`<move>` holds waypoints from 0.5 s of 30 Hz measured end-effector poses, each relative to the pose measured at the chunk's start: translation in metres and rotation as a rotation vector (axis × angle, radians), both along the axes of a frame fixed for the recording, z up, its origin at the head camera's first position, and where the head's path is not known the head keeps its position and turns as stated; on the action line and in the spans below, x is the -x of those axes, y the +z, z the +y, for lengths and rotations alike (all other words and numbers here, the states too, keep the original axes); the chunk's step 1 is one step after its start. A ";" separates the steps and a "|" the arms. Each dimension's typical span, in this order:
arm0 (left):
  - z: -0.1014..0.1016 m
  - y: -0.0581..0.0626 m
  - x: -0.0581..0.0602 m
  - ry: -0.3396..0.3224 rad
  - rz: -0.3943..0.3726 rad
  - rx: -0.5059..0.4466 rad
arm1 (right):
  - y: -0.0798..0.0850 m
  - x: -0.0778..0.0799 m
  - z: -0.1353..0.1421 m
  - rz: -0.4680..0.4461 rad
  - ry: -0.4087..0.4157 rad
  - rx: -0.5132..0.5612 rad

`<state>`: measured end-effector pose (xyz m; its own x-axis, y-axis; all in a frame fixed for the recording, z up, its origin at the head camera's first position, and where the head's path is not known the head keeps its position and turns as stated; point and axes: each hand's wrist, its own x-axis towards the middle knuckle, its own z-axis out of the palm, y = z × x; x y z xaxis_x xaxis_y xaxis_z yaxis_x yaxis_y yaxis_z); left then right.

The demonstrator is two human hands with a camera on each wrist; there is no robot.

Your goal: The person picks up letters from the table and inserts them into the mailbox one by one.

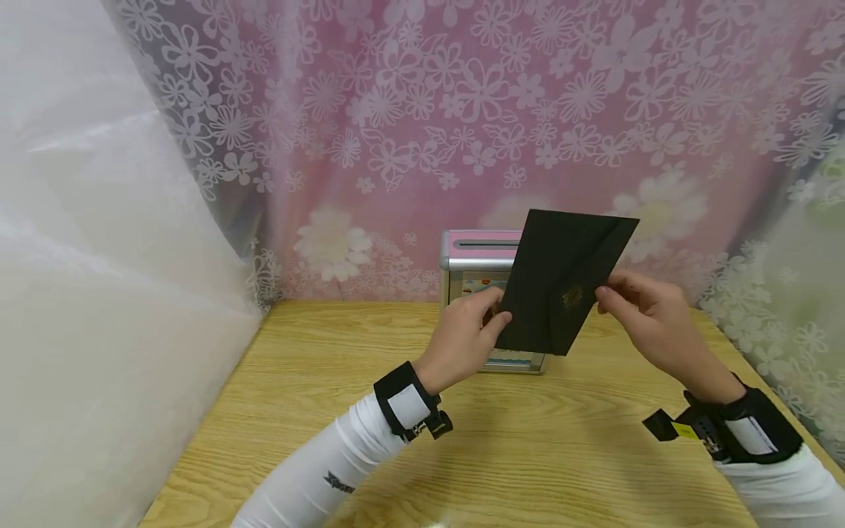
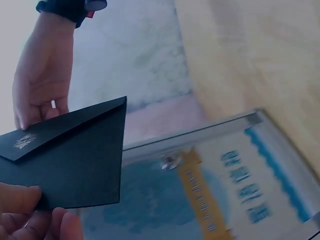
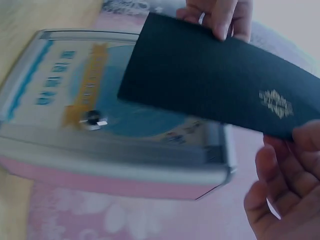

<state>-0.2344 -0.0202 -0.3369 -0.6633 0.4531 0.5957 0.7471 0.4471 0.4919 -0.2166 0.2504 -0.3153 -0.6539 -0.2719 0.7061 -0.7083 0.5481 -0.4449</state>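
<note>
A black envelope (image 1: 561, 282) with a pointed flap and a small gold emblem is held up, tilted, in front of a slotted box (image 1: 478, 258). My left hand (image 1: 465, 334) pinches its left edge between thumb and fingers. At the opposite edge, beside the emblem, my right hand (image 1: 650, 319) grips it with the thumb in front. The left wrist view shows the envelope (image 2: 85, 160) between both hands. In the right wrist view the envelope (image 3: 200, 70) covers part of the box's front panel.
The box has a pink top with a long slot (image 1: 488, 243), silver edges and a small lock (image 3: 94, 119) on its printed front. It stands at the back of a wooden table (image 1: 370, 352), against a pink flowered curtain (image 1: 422, 147). White sheeting (image 1: 99, 257) hangs at the left.
</note>
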 end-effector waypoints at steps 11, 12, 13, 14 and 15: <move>0.000 0.048 0.028 0.084 0.106 -0.139 | 0.060 0.010 -0.034 0.186 -0.123 0.056; -0.001 0.051 0.031 0.091 0.112 -0.144 | 0.063 0.011 -0.036 0.193 -0.135 0.054; -0.001 0.053 0.033 0.098 0.120 -0.149 | 0.066 0.013 -0.037 0.198 -0.147 0.053; -0.001 0.055 0.035 0.102 0.131 -0.154 | 0.069 0.015 -0.039 0.204 -0.156 0.054; -0.001 0.057 0.037 0.104 0.141 -0.161 | 0.071 0.018 -0.040 0.210 -0.164 0.057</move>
<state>-0.2718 -0.0214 -0.2798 -0.6067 0.2783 0.7446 0.7673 0.4499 0.4570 -0.2342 0.2108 -0.2442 -0.5237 -0.1304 0.8418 -0.6922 0.6412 -0.3313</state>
